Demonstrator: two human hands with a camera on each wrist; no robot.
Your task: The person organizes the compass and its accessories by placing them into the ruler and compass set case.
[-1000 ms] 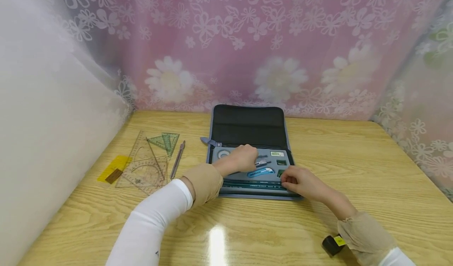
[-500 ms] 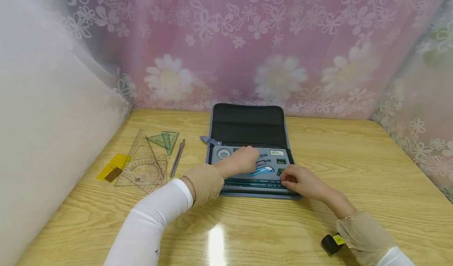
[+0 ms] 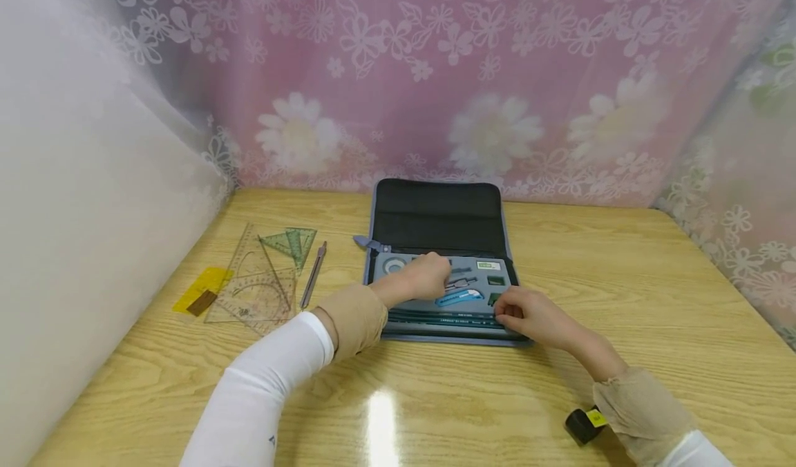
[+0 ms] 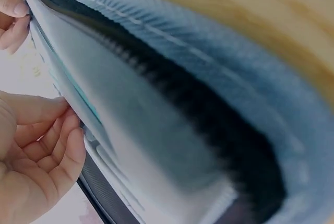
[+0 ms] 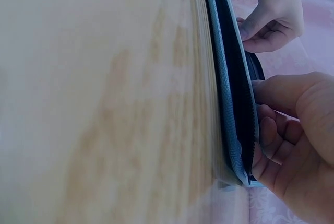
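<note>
An unzipped drawing-set case lies spread on the table, its black lid raised at the back. In its grey tray are a light-blue utility knife, a metal compass-like tool and dark green pencils. My left hand reaches over the tray, fingers curled down beside the metal tool and covering its left end; the fingertips are hidden in the head view. My right hand is at the tray's front right corner, thumb and curled fingers by the pencil ends. What either hand pinches, if anything, is not visible.
Left of the case lie a compass, small green set squares, large clear set squares, a yellow sheet and a brown piece. A black object with a yellow label sits beside the right wrist.
Both hands stay almost in place. The left hand has shifted slightly left over the tray, and the metal tool beside it looks a little differently turned.
</note>
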